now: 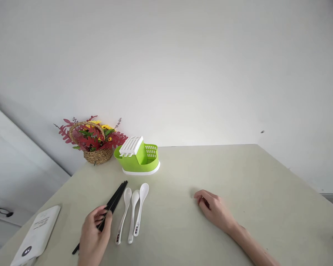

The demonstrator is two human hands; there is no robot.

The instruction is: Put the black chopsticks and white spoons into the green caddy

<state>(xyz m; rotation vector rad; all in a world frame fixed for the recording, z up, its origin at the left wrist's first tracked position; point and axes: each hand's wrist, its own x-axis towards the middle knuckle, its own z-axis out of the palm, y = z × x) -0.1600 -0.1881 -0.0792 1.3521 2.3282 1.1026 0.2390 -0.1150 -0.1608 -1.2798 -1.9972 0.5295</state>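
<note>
Three white spoons (132,218) lie beside the black chopsticks (115,200) on the bench (177,236). We note the left hand (95,234), grip around the chopsticks mid-length, probably for balance; the right hand (215,211) rests loosely curled, nothing visible in it.

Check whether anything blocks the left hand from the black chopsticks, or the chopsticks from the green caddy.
Nothing visible blocks either: the left hand is at the black chopsticks, and only tabletop shows between their far ends and the green caddy. The three white spoons lie to the right of the chopsticks, off that line.
</note>
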